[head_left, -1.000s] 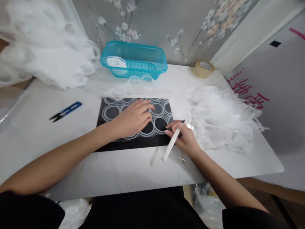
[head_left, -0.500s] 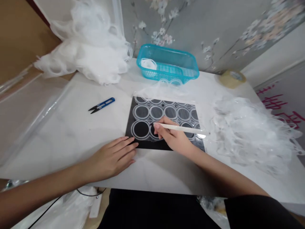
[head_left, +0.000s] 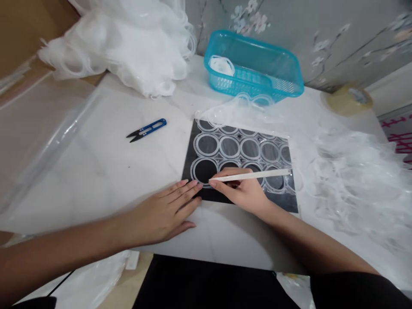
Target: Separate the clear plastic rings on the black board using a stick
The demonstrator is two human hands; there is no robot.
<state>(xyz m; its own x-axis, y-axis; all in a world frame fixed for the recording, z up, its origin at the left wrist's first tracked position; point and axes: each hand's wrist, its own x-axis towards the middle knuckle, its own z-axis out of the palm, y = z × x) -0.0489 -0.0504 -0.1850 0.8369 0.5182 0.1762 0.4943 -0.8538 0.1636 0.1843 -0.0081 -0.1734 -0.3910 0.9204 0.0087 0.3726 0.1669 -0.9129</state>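
My right hand (head_left: 241,186) grips a slim white pen-like tool (head_left: 257,175), slanting up to the right; its working tip is hidden by my fingers. Those fingers are at the lower right edge of the front-left ring on a clear plastic sheet of joined oval rings (head_left: 229,146). Beneath the sheet lies a black board (head_left: 189,165). My left hand (head_left: 170,210) rests flat with fingers stretched out, its fingertips on the board's front-left part by that same ring.
Blue thread snips (head_left: 148,128) lie on the white table (head_left: 106,180). Behind the board stands a turquoise basket (head_left: 254,64) with white rings (head_left: 222,65) inside. Heaps of translucent ring sheets (head_left: 363,184) are on the right and back left (head_left: 128,47). A tape roll (head_left: 349,99) sits far right.
The view has shifted, so the table's things appear further right. Over the sheet, my right hand has moved toward the front-left ring's lower edge. My left fingertips have slid closer to that ring.
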